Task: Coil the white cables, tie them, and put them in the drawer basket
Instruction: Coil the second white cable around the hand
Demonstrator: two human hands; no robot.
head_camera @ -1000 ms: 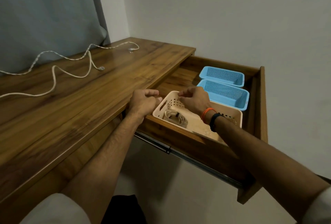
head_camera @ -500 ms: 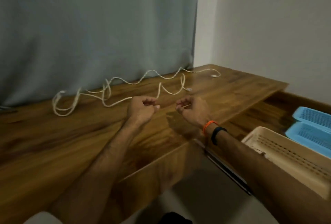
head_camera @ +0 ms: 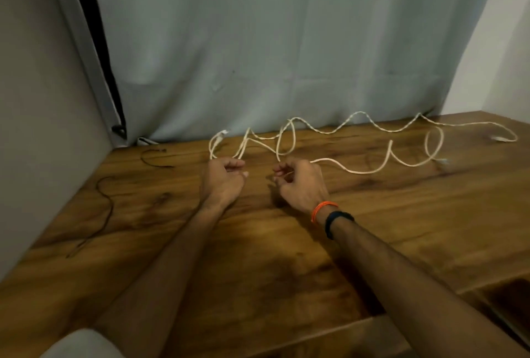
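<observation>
White cables strewn in loose waves along the far side of the brown wooden counter, close under the grey-blue curtain. One braided length running along the curtain's foot out to the right, curling back to a plug end. Another smoother length looping nearer, from the right hand out to a second blurred end. Loops crossing over one another just beyond the knuckles.

Left hand low over the counter, fingers curled inward, fingertips right at the near ends of the left loops; whether that grip actually holds cable or is merely closed beside it, cannot tell. Right hand just beside it, a small gap between the two, fingers curled with a thin pale strand pinched between thumb and forefinger, so grip closed on cable. Orange band and dark band around the right wrist.

Off to the left, near the pale wall, a thin dark cord trailing along the counter, well apart from both hands. At the bottom right edge, a dark opening below the counter's edge, contents not visible.
</observation>
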